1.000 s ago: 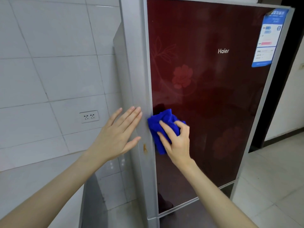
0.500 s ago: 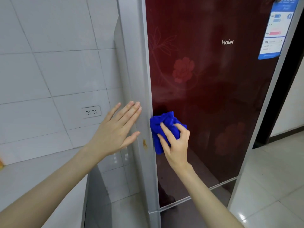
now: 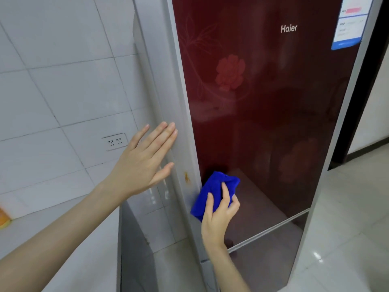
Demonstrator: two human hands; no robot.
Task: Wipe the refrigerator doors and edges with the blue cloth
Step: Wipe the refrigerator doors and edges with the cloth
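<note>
A tall refrigerator with a dark red flowered glass door (image 3: 263, 102) fills the middle of the head view. Its grey left edge (image 3: 183, 114) carries a small orange stain low down. My right hand (image 3: 219, 216) presses the bunched blue cloth (image 3: 212, 192) against the lower left of the red door, right beside the grey edge. My left hand (image 3: 145, 163) lies flat with straight fingers on the grey side of the refrigerator, higher than the cloth.
White wall tiles with a socket (image 3: 114, 141) stand to the left. A white counter (image 3: 63, 239) runs below it, with an orange thing (image 3: 4, 219) at its left end. A blue and white label (image 3: 349, 24) sticks to the door's top right. Pale floor tiles (image 3: 347, 228) lie right.
My right hand has slid the blue cloth down the left side of the red door. My left hand stays flat on the grey side. The view has shifted closer and lower.
</note>
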